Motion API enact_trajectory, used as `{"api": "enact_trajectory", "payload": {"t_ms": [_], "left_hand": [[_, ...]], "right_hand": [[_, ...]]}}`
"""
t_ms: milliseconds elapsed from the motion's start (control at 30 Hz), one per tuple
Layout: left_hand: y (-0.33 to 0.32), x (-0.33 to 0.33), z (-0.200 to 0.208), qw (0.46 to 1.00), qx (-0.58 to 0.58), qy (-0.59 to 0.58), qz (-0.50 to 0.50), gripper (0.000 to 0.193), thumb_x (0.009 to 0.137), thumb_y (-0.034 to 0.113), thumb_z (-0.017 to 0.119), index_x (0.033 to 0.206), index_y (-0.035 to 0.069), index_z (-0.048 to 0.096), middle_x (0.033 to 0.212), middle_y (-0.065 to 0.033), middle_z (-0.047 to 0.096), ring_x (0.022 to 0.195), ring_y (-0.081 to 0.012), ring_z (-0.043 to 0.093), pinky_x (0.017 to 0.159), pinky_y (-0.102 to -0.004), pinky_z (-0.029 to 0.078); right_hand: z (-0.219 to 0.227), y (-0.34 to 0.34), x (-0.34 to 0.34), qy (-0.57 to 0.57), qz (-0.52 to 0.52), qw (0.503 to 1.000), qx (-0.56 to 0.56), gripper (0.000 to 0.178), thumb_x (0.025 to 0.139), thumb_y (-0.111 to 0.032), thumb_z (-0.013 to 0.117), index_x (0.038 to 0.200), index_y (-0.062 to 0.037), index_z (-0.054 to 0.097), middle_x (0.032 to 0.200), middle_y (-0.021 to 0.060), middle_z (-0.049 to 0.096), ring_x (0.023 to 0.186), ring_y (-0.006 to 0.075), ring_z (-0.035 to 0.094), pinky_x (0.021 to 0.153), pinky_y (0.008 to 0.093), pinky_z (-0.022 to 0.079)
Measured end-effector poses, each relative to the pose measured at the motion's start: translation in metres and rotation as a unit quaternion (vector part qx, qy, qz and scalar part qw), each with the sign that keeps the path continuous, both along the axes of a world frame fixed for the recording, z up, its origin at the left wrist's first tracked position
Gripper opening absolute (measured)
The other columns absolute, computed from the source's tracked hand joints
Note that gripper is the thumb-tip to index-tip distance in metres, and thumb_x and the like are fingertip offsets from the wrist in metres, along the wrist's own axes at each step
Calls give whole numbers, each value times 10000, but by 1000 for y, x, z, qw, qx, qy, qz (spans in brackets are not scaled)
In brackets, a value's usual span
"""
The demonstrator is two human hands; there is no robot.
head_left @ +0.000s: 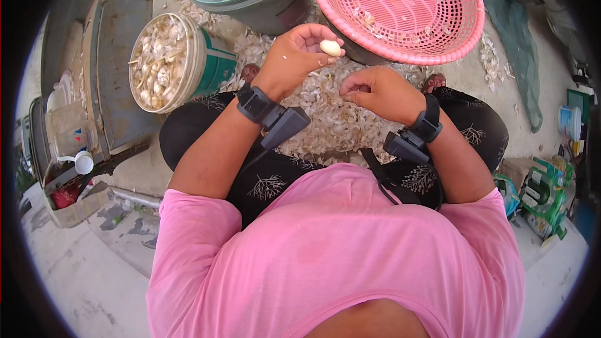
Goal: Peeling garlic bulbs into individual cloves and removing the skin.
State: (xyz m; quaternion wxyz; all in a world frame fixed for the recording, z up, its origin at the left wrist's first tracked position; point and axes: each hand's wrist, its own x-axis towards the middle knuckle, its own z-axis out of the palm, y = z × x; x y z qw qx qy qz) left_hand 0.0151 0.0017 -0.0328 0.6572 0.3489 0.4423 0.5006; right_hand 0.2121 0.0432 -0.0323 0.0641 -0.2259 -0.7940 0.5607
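A peeled, pale garlic clove (330, 48) is pinched between the thumb and fingers of my left hand (294, 56), which is raised in front of my knees. To its right and slightly nearer, my right hand (385, 94) is closed with its fingers curled in. Whether something small lies inside it is hidden. The two hands are apart. Beneath them, a thick heap of papery garlic skins (332, 125) covers the floor between my legs. Just beyond my right hand, a round pink plastic basket (407, 57) holds scattered bits of skin.
Left of my left hand, a white and green bucket (216, 66) full of unpeeled garlic leans toward me. A grey-green tub (275, 20) with many peeled cloves stands at the far side. Dark green netting (516, 50) lies at right; a metal cart (128, 56) stands far left.
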Motion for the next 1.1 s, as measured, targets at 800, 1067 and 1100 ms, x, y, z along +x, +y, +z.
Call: {"api": "enact_trajectory", "payload": {"t_ms": [800,1067,1100], "left_hand": [[-26,-19,40,888,242,375,109,243,678,51,661,907,41,581,952,-88,586,896,-207,550,806,-301,417],[-11,-57,37,934,116,127,314,223,792,42,565,1011,48,524,961,-28,546,827,-102,523,721,-229,415],[-10,-58,35,933,65,105,337,226,796,59,565,1017,53,522,963,-27,542,828,-101,523,710,-223,413]], "right_hand": [[6,-4,-42,87,-262,754,-597,162,870,-228,446,898,-78,502,822,32,543,676,106,530,577,224,440],[95,90,-125,120,-269,860,-417,497,844,-292,502,1136,77,342,1113,227,446,916,294,566,727,318,497],[93,93,-120,102,-277,888,-351,518,824,-283,525,1161,64,340,1118,213,438,893,292,571,687,324,505]]}}
